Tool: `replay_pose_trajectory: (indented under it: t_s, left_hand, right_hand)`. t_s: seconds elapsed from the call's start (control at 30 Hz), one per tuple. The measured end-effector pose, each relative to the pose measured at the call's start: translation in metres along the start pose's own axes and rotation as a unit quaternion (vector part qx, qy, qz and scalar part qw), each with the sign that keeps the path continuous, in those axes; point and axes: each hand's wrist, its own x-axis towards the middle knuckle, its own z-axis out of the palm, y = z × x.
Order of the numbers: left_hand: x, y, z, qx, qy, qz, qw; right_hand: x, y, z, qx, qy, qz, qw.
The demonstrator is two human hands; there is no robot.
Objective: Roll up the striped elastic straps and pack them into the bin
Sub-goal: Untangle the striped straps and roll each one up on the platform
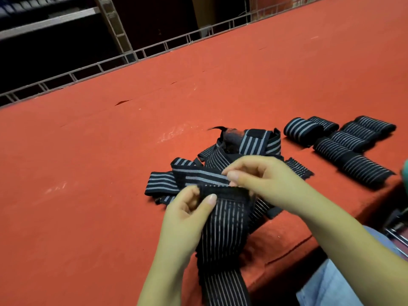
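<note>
Left hand (189, 208) and right hand (260, 180) pinch the black fuzzy end of a pinstriped elastic strap (223, 235) above a loose heap (220, 155) on the red felt table (88, 173) — the roll seemingly just starting. Finished rolls (344, 142) lie to the right; next comes a tight, even first turn — no bin visible.

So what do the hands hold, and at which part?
Both the left hand and right hand pinch one striped strap at its top end.

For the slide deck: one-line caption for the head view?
Both hands pinch a striped strap's end above the loose pile; finished rolls lie right.
</note>
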Motion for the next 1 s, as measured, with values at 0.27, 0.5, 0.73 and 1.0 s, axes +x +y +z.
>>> replay_pose_trajectory:
  t_s: [0.27,0.5,0.73,1.0]
  left_hand:
    - [0.002,-0.004,-0.003,-0.004,0.037,-0.047,0.998]
    - [0.003,-0.008,-0.011,-0.015,0.049,-0.047,0.998]
    - [0.005,-0.003,-0.013,0.028,0.040,-0.020,0.999]
    - [0.036,0.039,-0.006,0.028,0.006,0.078,0.997]
  right_hand:
    - [0.043,0.061,-0.013,-0.214,0.035,0.124,0.968]
    - [0.059,0.074,0.009,-0.219,0.096,0.085,0.967]
    - [0.067,0.050,-0.008,-0.084,0.132,0.014,0.988]
    - [0.108,-0.033,-0.055,0.007,0.246,-0.134,0.960]
